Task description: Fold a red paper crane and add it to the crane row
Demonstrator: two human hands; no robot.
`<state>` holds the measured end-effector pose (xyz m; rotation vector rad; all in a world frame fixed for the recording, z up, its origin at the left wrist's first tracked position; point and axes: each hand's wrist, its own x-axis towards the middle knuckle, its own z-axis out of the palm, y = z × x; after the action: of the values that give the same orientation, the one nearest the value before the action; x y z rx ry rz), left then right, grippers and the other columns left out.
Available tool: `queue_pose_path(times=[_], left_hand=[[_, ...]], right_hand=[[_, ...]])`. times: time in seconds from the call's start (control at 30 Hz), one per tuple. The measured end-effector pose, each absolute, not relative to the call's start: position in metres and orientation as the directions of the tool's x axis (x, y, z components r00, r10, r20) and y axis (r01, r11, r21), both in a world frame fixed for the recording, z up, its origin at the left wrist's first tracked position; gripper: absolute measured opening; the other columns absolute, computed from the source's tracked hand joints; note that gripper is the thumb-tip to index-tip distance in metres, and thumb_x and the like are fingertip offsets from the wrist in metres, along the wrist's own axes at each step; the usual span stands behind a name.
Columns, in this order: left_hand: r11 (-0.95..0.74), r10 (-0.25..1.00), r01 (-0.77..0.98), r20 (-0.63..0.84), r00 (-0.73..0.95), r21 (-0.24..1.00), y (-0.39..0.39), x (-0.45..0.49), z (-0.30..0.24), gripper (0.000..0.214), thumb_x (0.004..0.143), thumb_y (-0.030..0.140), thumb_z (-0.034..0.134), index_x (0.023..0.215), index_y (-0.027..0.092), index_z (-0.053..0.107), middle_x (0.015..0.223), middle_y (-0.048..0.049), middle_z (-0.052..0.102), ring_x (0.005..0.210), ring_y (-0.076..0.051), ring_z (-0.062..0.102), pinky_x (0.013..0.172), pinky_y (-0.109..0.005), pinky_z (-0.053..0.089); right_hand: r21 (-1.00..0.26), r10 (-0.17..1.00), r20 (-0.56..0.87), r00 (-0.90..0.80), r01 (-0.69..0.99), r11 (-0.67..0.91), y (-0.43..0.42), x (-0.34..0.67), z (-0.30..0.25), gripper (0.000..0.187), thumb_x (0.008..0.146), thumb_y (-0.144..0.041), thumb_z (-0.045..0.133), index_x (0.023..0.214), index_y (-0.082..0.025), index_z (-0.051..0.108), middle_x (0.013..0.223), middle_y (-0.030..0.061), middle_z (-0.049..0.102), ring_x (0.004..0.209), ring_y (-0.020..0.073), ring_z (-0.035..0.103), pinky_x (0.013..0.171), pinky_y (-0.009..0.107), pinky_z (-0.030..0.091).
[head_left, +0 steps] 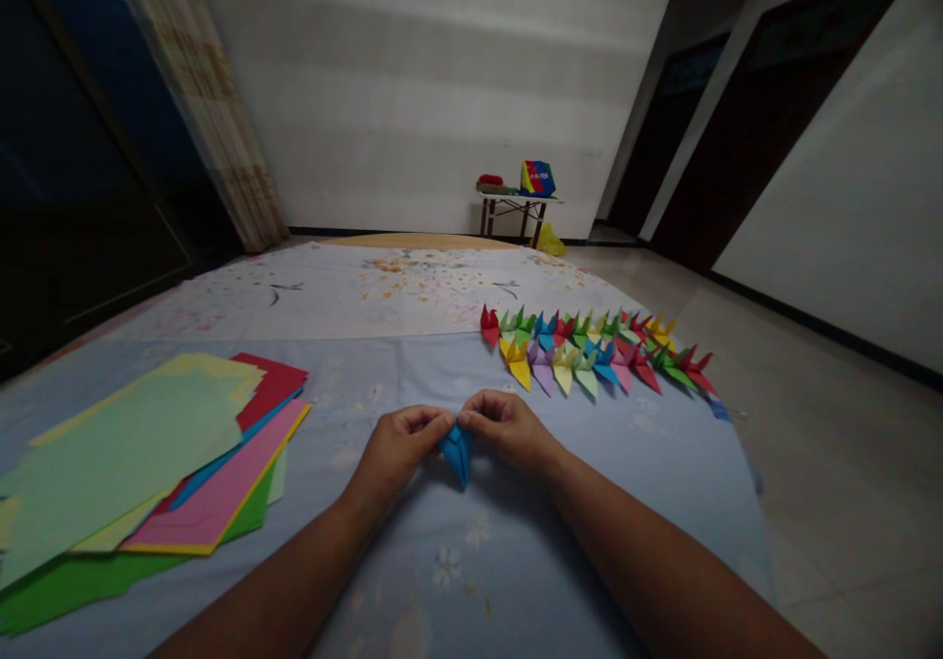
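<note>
Between my hands, just above the tablecloth, is a blue folded-paper piece (457, 455), narrow and pointed toward me. My left hand (405, 443) pinches its upper left edge with thumb and fingers. On the other side, my right hand (508, 428) grips the upper right edge the same way. The fingertips partly cover the top of the piece. Beyond my right hand stand two rows of finished paper cranes (564, 364) in red, yellow, green, blue, purple and pink.
A fanned pile of coloured paper sheets (139, 453) lies at the left. The round table wears a flowered blue cloth (457, 580). Against the far wall, a small stand (520, 202) bears a colourful box (537, 179), with a yellow bag (549, 241) beneath. Doors are at the right.
</note>
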<state>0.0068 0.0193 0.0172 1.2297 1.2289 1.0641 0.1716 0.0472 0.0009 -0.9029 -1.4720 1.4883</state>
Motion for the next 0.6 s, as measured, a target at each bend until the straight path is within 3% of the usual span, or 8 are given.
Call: queue_pose_path(times=[0.3, 0.6], left_hand=[[0.017, 0.996, 0.076, -0.024, 0.087, 0.997, 0.0161, 0.0087, 0.0209, 0.024, 0.067, 0.038, 0.067, 0.069, 0.014, 0.069, 0.061, -0.0014, 0.065, 0.057, -0.013, 0.056, 0.058, -0.023, 0.043], [0.021, 0.996, 0.094, -0.029, 0.08, 0.995, 0.0197, 0.0045, 0.0226, 0.027, 0.067, 0.04, 0.065, 0.068, 0.013, 0.069, 0.061, -0.0032, 0.065, 0.055, -0.013, 0.053, 0.058, -0.024, 0.043]], right_hand=[[-0.996, 0.923, 0.088, -0.375, -0.008, 0.091, 0.0474, 0.1696, -0.0014, 0.034, 0.069, -0.046, 0.067, 0.07, -0.014, 0.058, 0.057, -0.004, 0.052, 0.05, 0.0062, 0.041, 0.05, 0.02, 0.03], [-0.994, 0.933, 0.065, -0.354, -0.103, 0.03, 0.0477, 0.1713, 0.0026, 0.035, 0.064, -0.046, 0.07, 0.067, -0.014, 0.057, 0.055, -0.0042, 0.051, 0.049, 0.0063, 0.043, 0.051, 0.021, 0.032]])
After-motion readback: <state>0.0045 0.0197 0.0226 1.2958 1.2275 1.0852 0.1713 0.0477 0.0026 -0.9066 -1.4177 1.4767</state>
